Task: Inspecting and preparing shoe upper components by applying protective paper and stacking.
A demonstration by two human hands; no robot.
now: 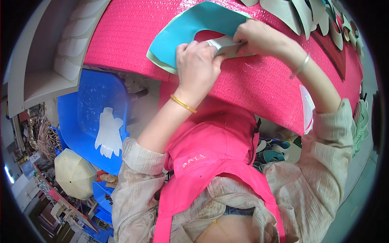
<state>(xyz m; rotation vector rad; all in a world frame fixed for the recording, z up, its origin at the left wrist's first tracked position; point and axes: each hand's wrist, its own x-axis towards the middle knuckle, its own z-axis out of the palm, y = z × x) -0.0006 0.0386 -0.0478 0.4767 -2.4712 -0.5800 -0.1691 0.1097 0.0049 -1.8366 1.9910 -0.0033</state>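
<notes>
Left hand (197, 65) at 12 o'clock, right hand (257, 38) at 1, both pinching pale strip (229, 50); uneven pulling could crease teal piece (182, 30).

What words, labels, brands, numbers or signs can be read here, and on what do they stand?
Pink apron: short white lettering on its front, upside down in this view; not copied out.
Clutter at far left: any print too small to read.
Teal piece: no lettering seen.
</notes>
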